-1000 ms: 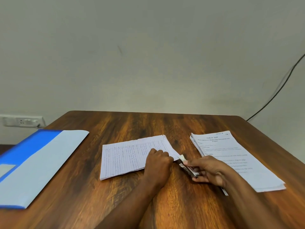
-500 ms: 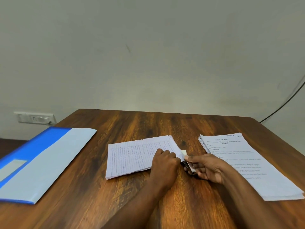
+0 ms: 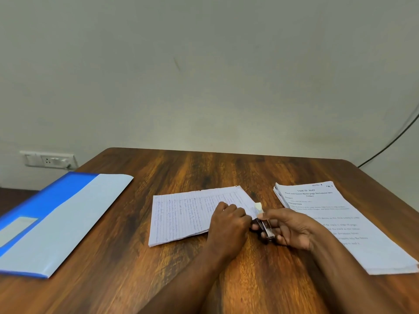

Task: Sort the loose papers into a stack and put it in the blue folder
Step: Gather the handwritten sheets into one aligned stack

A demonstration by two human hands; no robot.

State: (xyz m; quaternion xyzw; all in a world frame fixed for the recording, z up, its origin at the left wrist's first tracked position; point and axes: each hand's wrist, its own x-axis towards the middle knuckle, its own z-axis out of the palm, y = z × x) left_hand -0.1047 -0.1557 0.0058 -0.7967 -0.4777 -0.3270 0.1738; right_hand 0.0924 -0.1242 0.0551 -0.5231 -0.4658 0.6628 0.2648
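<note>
Head view | left hand [image 3: 229, 225] fingers are pressing handwritten stack [image 3: 192, 214], right hand [image 3: 288, 227] fingers are gripping stapler [image 3: 264, 226] at its corner | risk: sheets are slipping, staple is missing some.

On the table [image 3: 158, 279], folder [image 3: 56, 223] left, handwritten sheets [image 3: 188, 214] middle, printed stack [image 3: 335, 223] right.

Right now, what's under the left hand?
The left hand presses on the handwritten lined sheets on the wooden table. Its palm hides the sheets' near right corner.
</note>
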